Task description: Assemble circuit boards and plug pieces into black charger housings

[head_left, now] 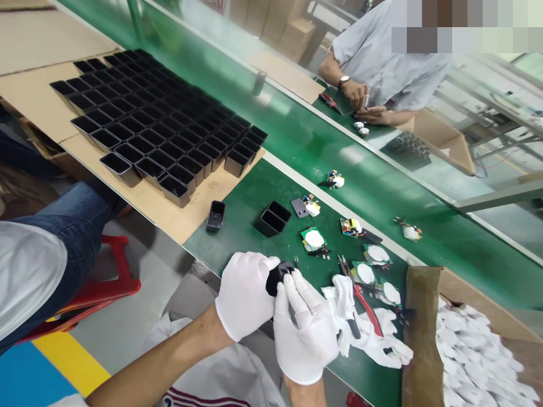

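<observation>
Both my hands wear white gloves and meet over the near edge of the green table. My left hand is closed round a small black plastic case. From the other side, the fingers of my right hand press on the same case; its far parts are hidden by the gloves. Just beyond stand a pair of black plastic boxes and a single black box. Circuit boards with round white pads, such as one board, lie ahead of my right hand.
Rows of black boxes cover cardboard at left. Red-handled pliers rest on loose white gloves. A carton of white pieces stands at right. Across the green conveyor, a co-worker's hands handle small parts. Someone sits at left.
</observation>
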### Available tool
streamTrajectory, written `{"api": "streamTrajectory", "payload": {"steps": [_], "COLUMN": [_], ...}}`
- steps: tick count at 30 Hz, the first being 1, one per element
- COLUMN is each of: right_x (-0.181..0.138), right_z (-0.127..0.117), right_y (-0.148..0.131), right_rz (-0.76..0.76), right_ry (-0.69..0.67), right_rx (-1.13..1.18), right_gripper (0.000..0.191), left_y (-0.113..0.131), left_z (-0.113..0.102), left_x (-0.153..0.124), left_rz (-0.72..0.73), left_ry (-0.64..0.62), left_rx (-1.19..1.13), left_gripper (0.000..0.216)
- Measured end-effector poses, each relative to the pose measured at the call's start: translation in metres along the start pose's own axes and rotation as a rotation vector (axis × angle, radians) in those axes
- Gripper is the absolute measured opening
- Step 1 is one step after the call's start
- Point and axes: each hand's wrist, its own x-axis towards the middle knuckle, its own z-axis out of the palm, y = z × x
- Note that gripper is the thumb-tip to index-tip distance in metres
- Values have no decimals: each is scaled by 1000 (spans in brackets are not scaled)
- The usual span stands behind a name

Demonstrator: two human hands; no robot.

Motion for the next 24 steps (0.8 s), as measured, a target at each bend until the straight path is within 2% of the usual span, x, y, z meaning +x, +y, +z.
{"api": "streamTrajectory", "payload": {"steps": [3, 6, 13, 22, 24], "right_x": [1, -2, 3, -15, -14], "right_z": [-1, 1, -6, 2, 3], "right_y": [2, 2, 1, 7, 7], "right_rz": [10, 14, 29, 74, 55], "right_ry": [-10, -55, -51, -21, -12], "right_rx": [6, 55, 26, 124, 105], "right_gripper": [22, 17, 18, 22, 22], "left_y": [1, 0, 6, -1, -1], "left_z": [0, 3, -1, 3, 3], "left_x": [1, 0, -1, -5, -3], "left_rz": [19, 19, 17, 46, 48], "left_ry": [37, 13, 95, 15, 3], "left_rx": [-17, -4, -78, -28, -7], "left_gripper": [13, 9, 20, 18, 12]}}
